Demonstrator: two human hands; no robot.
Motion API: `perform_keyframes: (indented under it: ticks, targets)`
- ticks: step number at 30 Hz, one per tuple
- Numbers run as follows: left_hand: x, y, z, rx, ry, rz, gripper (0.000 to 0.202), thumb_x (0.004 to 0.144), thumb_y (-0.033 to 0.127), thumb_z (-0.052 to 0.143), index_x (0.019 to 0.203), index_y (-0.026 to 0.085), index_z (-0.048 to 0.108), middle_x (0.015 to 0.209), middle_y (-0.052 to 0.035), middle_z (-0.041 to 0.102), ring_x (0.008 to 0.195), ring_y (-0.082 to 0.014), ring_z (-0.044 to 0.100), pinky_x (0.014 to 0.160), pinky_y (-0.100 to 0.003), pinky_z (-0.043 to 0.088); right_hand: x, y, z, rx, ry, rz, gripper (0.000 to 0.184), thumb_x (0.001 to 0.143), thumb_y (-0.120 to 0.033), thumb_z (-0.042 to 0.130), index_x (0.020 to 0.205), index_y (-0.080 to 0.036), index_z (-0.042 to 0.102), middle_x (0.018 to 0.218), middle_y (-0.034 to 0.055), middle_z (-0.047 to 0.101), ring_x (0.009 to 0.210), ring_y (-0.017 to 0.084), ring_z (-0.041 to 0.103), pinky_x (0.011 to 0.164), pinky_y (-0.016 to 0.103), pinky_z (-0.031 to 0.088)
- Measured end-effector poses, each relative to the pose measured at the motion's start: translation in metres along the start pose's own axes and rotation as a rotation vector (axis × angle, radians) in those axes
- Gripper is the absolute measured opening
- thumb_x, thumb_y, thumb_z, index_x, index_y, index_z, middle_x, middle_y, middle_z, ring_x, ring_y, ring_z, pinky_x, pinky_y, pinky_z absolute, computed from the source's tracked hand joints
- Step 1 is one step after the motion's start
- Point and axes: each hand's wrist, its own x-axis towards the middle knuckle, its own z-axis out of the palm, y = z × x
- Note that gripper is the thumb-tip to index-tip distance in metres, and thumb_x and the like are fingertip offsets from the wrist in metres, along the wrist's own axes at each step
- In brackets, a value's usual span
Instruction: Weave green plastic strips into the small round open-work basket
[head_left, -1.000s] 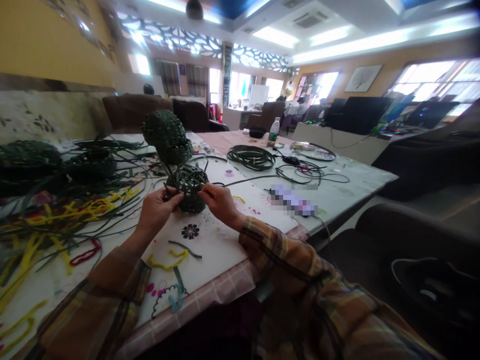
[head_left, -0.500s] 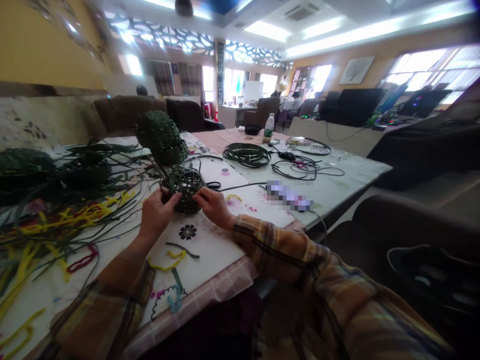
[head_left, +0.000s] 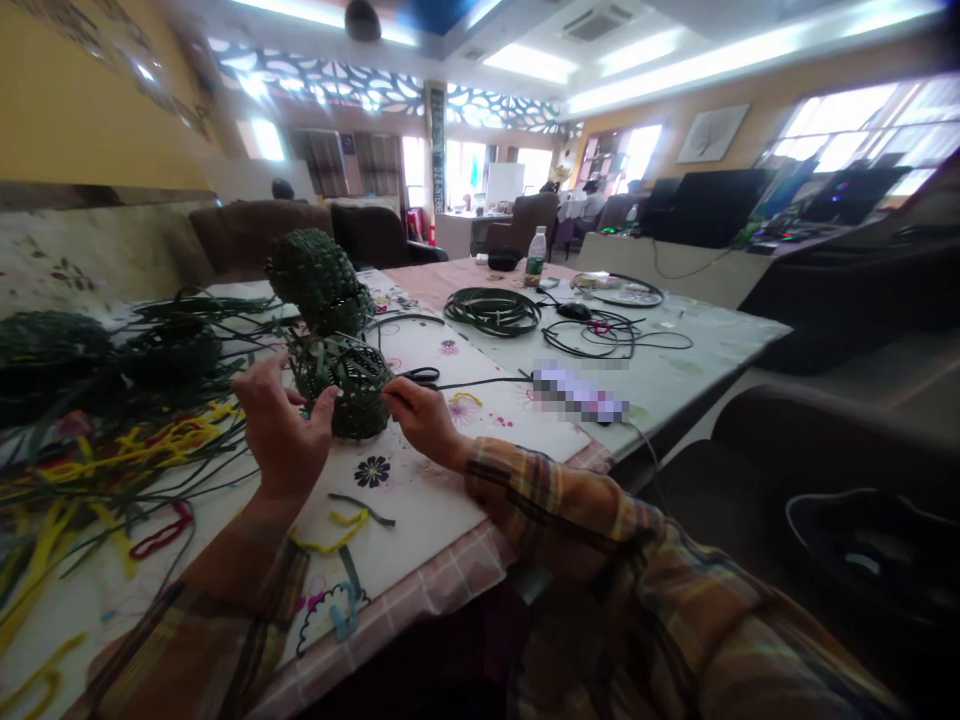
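A dark green openwork woven piece [head_left: 351, 385] rests on the table between my hands, loose strips showing at its top. My left hand [head_left: 285, 425] is at its left side, fingers spread and thumb near the weave; whether it touches is unclear. At the right edge, my right hand [head_left: 421, 412] is closed in a pinch on a green weaving strip, mostly hidden by the fingers. Just behind stands a taller, densely woven green form [head_left: 315, 278].
Loose green strips and yellow twisted cords [head_left: 161, 440] cover the left of the table. Farther back lie a coil of green strips [head_left: 493, 312], a bottle [head_left: 535, 257] and a black mouse [head_left: 574, 311]. A blurred-out pale object [head_left: 577, 392] lies to the right.
My left hand has let go of the woven piece and opened, moving left. The piece has turned and shifted slightly left. My right hand stays pinched at its right edge.
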Motion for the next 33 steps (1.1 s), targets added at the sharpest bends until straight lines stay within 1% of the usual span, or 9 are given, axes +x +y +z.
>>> perform_keyframes:
  ticks: [3, 5, 7, 13, 16, 19, 23, 28, 33]
  targets:
    - [-0.004, 0.011, 0.001, 0.082, -0.067, 0.217, 0.022, 0.097, 0.038, 0.060, 0.111, 0.023, 0.067, 0.115, -0.0108, 0.068, 0.107, -0.0252, 0.064, 0.083, -0.034, 0.050, 0.000, -0.001, -0.001, -0.030, -0.004, -0.022, 0.019, 0.097, -0.034, 0.053, 0.084, -0.023, 0.060, 0.068, -0.0031, 0.056, 0.063, 0.011, 0.049, 0.065, 0.023, 0.037]
    - [-0.007, 0.014, 0.005, 0.104, -0.169, 0.289, 0.019, 0.100, 0.036, 0.055, 0.104, 0.024, 0.070, 0.105, -0.0064, 0.071, 0.096, -0.0210, 0.067, 0.076, -0.031, 0.048, 0.000, -0.002, -0.001, -0.047, -0.015, -0.031, 0.020, 0.098, -0.034, 0.053, 0.085, -0.022, 0.062, 0.071, -0.0021, 0.059, 0.065, 0.012, 0.051, 0.066, 0.023, 0.038]
    - [-0.009, 0.013, 0.010, 0.106, -0.199, 0.285, 0.022, 0.101, 0.036, 0.053, 0.104, 0.023, 0.070, 0.105, -0.0062, 0.071, 0.092, -0.0205, 0.067, 0.073, -0.030, 0.047, 0.000, -0.003, -0.002, -0.030, -0.013, -0.045, 0.019, 0.098, -0.035, 0.054, 0.091, -0.023, 0.066, 0.078, -0.0002, 0.065, 0.071, 0.013, 0.057, 0.071, 0.023, 0.042]
    - [-0.003, -0.005, 0.009, -0.001, -0.084, 0.142, 0.021, 0.098, 0.036, 0.055, 0.096, 0.022, 0.070, 0.097, -0.0077, 0.064, 0.096, -0.0225, 0.063, 0.090, -0.036, 0.051, 0.002, -0.001, -0.004, 0.060, -0.112, -0.177, 0.025, 0.100, -0.034, 0.054, 0.109, -0.026, 0.076, 0.104, 0.0052, 0.073, 0.093, 0.018, 0.067, 0.088, 0.028, 0.050]
    - [-0.002, -0.009, 0.007, 0.023, -0.043, 0.112, 0.021, 0.095, 0.039, 0.060, 0.095, 0.022, 0.073, 0.102, -0.0092, 0.060, 0.101, -0.0243, 0.060, 0.093, -0.039, 0.051, 0.009, 0.007, -0.007, -0.120, -0.165, -0.190, 0.025, 0.100, -0.032, 0.057, 0.106, -0.027, 0.080, 0.099, 0.0048, 0.070, 0.087, 0.016, 0.064, 0.082, 0.027, 0.048]
    - [-0.003, -0.010, 0.008, 0.018, -0.041, 0.103, 0.021, 0.094, 0.039, 0.061, 0.096, 0.022, 0.073, 0.111, -0.0107, 0.057, 0.105, -0.0252, 0.058, 0.095, -0.041, 0.050, 0.018, 0.015, -0.009, -0.365, -0.115, -0.222, 0.025, 0.100, -0.027, 0.058, 0.107, -0.029, 0.082, 0.099, 0.0053, 0.069, 0.092, 0.018, 0.059, 0.086, 0.029, 0.045]
    - [-0.006, -0.008, 0.010, 0.015, -0.064, 0.119, 0.021, 0.096, 0.037, 0.058, 0.097, 0.023, 0.073, 0.111, -0.0103, 0.060, 0.106, -0.0261, 0.058, 0.098, -0.043, 0.048, 0.031, 0.016, -0.011, -0.485, 0.004, -0.251, 0.027, 0.102, -0.031, 0.057, 0.114, -0.032, 0.081, 0.109, 0.0068, 0.069, 0.100, 0.020, 0.055, 0.097, 0.034, 0.043]
    - [-0.008, -0.004, 0.013, 0.019, -0.092, 0.208, 0.024, 0.098, 0.040, 0.057, 0.097, 0.024, 0.075, 0.102, -0.0096, 0.063, 0.101, -0.0267, 0.058, 0.093, -0.041, 0.047, 0.039, 0.002, -0.005, -0.482, 0.072, -0.269, 0.018, 0.097, -0.032, 0.067, 0.106, -0.029, 0.083, 0.138, 0.0052, 0.064, 0.129, 0.023, 0.051, 0.112, 0.037, 0.037]
    - [-0.012, -0.003, 0.015, 0.052, -0.139, 0.290, 0.026, 0.099, 0.040, 0.056, 0.098, 0.025, 0.077, 0.098, -0.0089, 0.063, 0.095, -0.0250, 0.057, 0.085, -0.037, 0.046, 0.042, -0.009, -0.001, -0.529, 0.015, -0.260, 0.014, 0.093, -0.032, 0.071, 0.100, -0.029, 0.083, 0.151, 0.0030, 0.056, 0.147, 0.026, 0.039, 0.123, 0.046, 0.027]
